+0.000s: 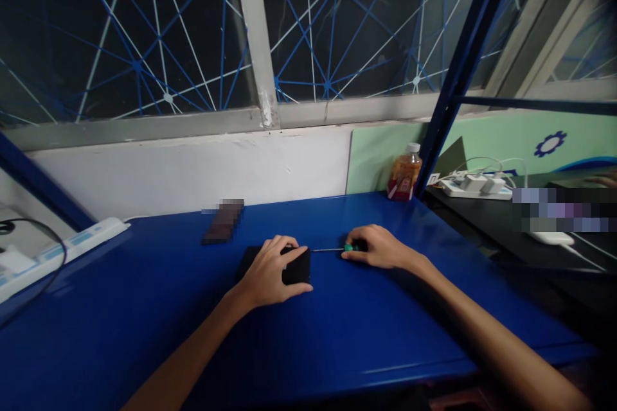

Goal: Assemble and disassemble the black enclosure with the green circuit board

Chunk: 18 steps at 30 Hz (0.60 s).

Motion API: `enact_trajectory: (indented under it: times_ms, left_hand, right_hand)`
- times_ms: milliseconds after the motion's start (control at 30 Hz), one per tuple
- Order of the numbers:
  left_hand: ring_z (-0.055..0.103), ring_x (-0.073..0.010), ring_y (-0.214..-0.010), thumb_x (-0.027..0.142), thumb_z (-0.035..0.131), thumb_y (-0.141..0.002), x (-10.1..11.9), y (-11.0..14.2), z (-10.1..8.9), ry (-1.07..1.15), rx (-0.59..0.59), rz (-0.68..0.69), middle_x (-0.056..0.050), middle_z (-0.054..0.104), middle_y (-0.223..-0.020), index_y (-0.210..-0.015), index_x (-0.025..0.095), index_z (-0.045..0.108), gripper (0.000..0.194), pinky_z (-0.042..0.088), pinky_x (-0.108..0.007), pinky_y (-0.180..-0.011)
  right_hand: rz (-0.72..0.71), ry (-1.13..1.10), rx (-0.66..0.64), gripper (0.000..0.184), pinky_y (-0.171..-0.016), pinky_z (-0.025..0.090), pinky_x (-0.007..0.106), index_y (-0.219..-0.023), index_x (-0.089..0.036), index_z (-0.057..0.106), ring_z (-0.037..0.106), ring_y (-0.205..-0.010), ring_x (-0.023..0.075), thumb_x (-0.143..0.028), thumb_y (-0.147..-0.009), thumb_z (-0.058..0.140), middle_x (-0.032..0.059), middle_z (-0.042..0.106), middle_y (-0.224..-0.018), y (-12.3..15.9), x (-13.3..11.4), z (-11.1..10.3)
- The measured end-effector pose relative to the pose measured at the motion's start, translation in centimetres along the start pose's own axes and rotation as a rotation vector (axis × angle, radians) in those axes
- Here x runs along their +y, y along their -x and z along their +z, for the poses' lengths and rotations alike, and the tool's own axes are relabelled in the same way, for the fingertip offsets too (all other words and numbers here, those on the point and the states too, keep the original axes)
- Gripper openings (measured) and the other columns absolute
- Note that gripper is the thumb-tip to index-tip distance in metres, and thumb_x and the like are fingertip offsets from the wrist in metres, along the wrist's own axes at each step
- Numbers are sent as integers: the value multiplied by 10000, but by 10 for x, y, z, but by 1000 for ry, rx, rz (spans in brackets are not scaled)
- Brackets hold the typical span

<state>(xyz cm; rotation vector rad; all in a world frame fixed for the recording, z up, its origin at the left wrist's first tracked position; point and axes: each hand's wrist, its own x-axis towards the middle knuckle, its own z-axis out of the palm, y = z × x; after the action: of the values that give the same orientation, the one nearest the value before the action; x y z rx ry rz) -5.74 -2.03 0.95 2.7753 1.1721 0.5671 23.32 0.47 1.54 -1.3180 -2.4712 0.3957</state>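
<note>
A flat black box-shaped object (pixel 297 268) lies on the blue table (pixel 366 327). My left hand (pixel 274 266) rests over it, with the fingers along its far side and the thumb by its near side. In my right hand (pixel 378 247) is a screwdriver (pixel 332 250) with a green and black handle, gripped between thumb and fingers. Its thin metal shaft points left, and the tip meets or nearly meets the right edge of the black object. Whether the tip sits in a screw is too small to tell.
Behind my left hand lies a blurred dark flat object (pixel 223 223). White power strips stand at the left (pixel 96 237) and on the black table at right (pixel 475 187). A drink bottle (pixel 405 173) is at the back right, beside a blue metal post (pixel 446 103).
</note>
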Motion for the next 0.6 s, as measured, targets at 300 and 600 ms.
enact_trajectory:
  times_ms: [300,600]
  left_hand:
    - [499,-302,-1048,615,637,-742,-3,1,2,-6,0,33,-109,537,-1168,-1287,243,535,668,401,-487,-875]
    - [502,-304,-1044,626,632,-741,-6,-1,3,-3,-3,38,-104,537,-1162,-1287,250,535,670,411,-495,-864]
  right_hand:
    - [34,-9,-28,360,-520,262,238,-827,-193,591,491,-566,125,-537,-755,668,-15,599,-652,-2,-4,4]
    - [-23,5,26,339,-591,316,260,-827,-184,662,548,-661,152,-512,-836,582,40,649,-773,-1,4,1]
